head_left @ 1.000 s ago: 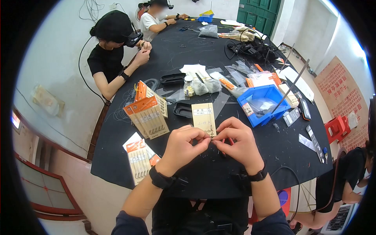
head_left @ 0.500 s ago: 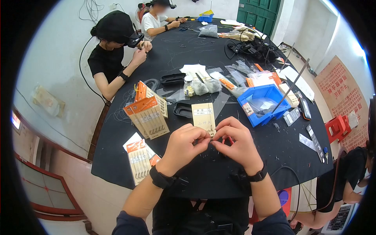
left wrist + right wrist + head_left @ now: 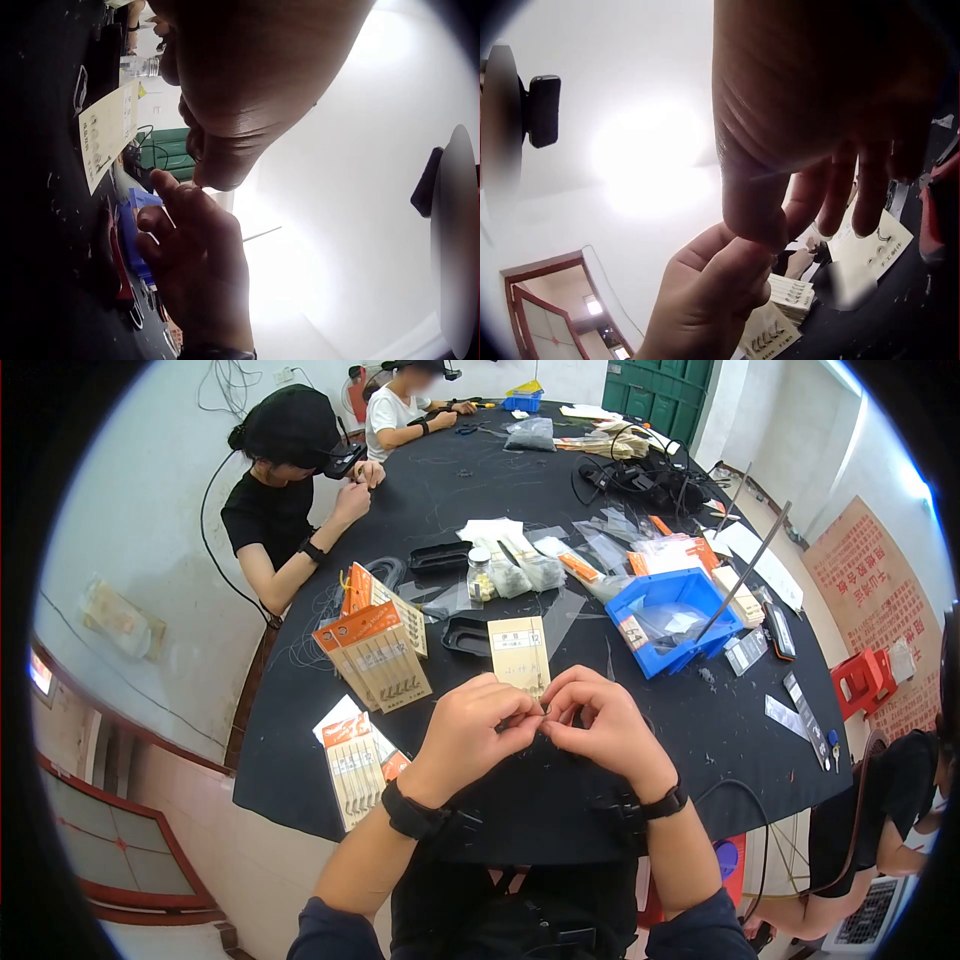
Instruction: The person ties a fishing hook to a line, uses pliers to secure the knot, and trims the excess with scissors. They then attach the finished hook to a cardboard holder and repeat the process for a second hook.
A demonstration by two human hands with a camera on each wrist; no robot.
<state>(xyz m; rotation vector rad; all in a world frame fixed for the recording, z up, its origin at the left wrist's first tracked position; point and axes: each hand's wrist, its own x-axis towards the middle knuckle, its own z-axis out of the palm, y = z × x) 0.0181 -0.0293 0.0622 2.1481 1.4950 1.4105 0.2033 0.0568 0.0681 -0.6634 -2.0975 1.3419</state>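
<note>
the step in hand looks like fine fingertip work: the fingers of your left hand (image 3: 465, 730) and right hand (image 3: 610, 730) are drawn close, thumb and forefinger nearly closed in a pinch on a tiny thing (image 3: 544, 710), too small to make out. it sits where your fingertips meet, just this side of the upright-looking pale card (image 3: 518, 650). the move probably calls for a steady pinch and very small shifts, since so slight a thing could slip.

your bench (image 3: 540, 790) is dark, with the orange-topped cards (image 3: 370, 650) to the left, the blue bin (image 3: 655, 660) to the right and a jar (image 3: 481, 578) beyond. a person in black (image 3: 275, 510) sits across the left side, near a white wall; the green door (image 3: 655, 398) is at the back.
</note>
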